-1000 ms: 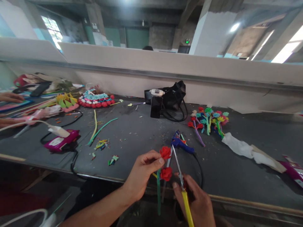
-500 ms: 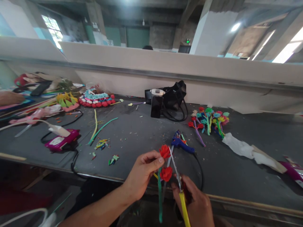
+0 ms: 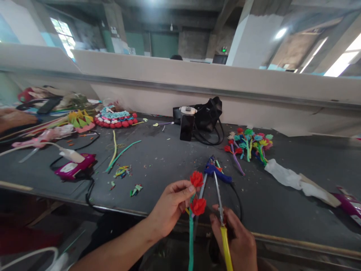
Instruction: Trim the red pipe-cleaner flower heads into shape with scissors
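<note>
My left hand (image 3: pixel 172 203) pinches an artificial flower stalk just under its upper red bloom (image 3: pixel 196 179). A second red bloom (image 3: pixel 198 206) sits lower on it, and a green fuzzy stem (image 3: pixel 191 241) hangs down past the table edge. My right hand (image 3: pixel 235 235) is closed around slim scissors with a yellow handle (image 3: pixel 226 248). Their blades point up and away, apart from the flower, and look nearly closed. Behind both hands a blue glue gun (image 3: pixel 217 173) lies on the table.
Colourful finished flowers (image 3: pixel 249 145) lie at right beside a white-wrapped bundle (image 3: pixel 284 175). A black bag (image 3: pixel 208 116) and a phone (image 3: pixel 187 127) stand at the back. Scraps (image 3: pixel 122 172), green stems (image 3: pixel 124 154) and a purple device (image 3: pixel 75 166) are at left, near another person's hand (image 3: pixel 17 118).
My right hand has moved right, taking the scissors from beside the upper bloom to a short distance off. My left hand keeps the flower nearly in place.
</note>
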Available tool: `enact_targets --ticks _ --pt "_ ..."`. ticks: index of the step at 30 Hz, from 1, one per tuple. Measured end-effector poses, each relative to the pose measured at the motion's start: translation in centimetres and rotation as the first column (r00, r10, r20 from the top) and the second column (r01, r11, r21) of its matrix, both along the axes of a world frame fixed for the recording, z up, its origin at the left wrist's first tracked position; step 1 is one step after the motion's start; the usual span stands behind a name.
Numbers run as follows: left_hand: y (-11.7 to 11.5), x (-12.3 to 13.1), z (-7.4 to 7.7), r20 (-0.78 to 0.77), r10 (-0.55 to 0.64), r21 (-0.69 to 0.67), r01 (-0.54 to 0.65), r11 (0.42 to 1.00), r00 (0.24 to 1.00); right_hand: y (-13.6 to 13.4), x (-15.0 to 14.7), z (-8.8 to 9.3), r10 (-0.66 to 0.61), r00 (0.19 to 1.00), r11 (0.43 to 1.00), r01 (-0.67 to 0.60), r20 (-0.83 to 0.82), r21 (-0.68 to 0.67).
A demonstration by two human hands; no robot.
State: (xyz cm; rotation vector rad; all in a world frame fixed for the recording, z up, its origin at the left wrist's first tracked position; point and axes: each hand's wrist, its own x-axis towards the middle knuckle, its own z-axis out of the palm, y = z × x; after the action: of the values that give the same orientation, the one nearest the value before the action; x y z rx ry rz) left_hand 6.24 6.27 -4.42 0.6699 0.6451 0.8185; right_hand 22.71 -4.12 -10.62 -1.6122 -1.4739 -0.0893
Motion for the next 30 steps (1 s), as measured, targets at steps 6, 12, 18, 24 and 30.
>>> enact_targets --ticks 6,12,18,24,30 --pt "0.2 0.2 0.3 0.081 0.011 -0.068 -0.006 0.998 0.997 0.0 -0.3 -0.1 0.04 0.998 0.999 -0.042 -0.057 -0.034" --pt "0.4 0.1 0.5 0.156 0.015 -0.098 0.001 0.995 0.988 -0.2 -0.4 -1.6 0.034 0.998 0.998 -0.032 0.048 -0.046" --pt "0.4 -0.1 0.3 0.166 0.019 -0.09 -0.004 0.996 0.986 -0.3 -0.2 -2.6 0.05 0.992 0.999 -0.05 0.112 0.0" --pt "0.5 -0.2 0.2 0.172 0.017 -0.103 0.001 0.995 0.985 0.0 -0.6 -1.9 0.077 0.993 0.997 -0.078 0.086 0.004" --pt "0.5 0.1 0.4 0.149 0.026 -0.061 -0.017 0.998 0.989 -0.3 -1.1 0.1 0.064 0.988 0.995 -0.075 -0.141 -0.068"
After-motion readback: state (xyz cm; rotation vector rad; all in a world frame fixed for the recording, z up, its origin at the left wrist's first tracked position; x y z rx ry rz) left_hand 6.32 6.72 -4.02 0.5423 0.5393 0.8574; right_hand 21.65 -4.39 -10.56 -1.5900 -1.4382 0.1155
